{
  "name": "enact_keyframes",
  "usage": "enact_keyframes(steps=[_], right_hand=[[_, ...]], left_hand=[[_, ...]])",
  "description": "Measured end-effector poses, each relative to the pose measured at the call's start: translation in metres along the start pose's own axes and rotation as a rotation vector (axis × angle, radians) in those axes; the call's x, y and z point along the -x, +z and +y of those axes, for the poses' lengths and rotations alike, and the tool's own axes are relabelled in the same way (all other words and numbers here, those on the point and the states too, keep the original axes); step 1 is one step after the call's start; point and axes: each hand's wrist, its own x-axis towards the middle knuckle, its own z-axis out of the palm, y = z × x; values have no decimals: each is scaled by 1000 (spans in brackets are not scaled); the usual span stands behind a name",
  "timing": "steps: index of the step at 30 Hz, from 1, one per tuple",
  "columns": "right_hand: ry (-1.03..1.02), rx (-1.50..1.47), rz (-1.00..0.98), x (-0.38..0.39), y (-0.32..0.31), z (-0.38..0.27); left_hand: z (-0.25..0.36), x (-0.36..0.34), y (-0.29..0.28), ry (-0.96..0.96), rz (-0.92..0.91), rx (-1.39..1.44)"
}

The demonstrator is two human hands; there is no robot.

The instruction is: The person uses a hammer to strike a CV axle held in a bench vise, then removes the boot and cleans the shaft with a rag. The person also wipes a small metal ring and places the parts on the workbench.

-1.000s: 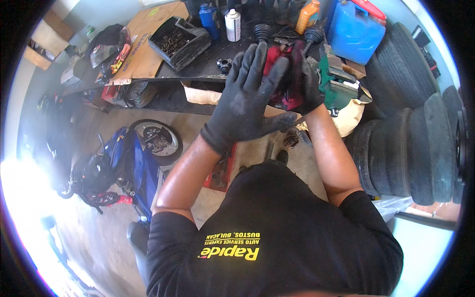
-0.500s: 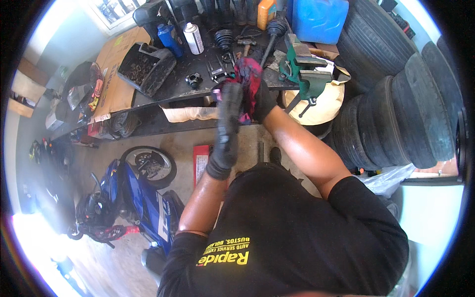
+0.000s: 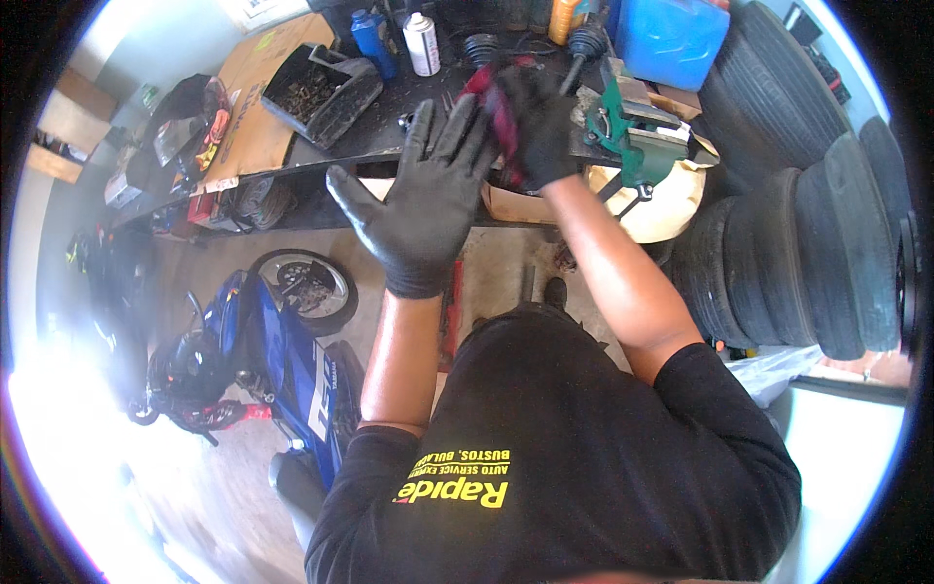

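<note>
Cloth (image 3: 502,125), red and blurred, is gripped in your right hand (image 3: 547,138); your left hand (image 3: 426,209), just beside it, has fingers spread wide; the vise (image 3: 642,156) stands farther right.

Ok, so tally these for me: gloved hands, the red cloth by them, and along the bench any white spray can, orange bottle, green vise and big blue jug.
Gloved hands: 2, left hand and right hand
Red cloth: 1
White spray can: 1
Orange bottle: 1
Green vise: 1
Big blue jug: 1
Total: 7
</note>
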Motion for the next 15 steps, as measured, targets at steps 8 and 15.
enact_keyframes(steps=[8, 15], right_hand=[[-635, -85, -313, 24, 13, -40], [-426, -156, -175, 65, 45, -73]], left_hand=[[9, 10, -43, 93, 74, -252], [28, -13, -79, 463, 144, -476]])
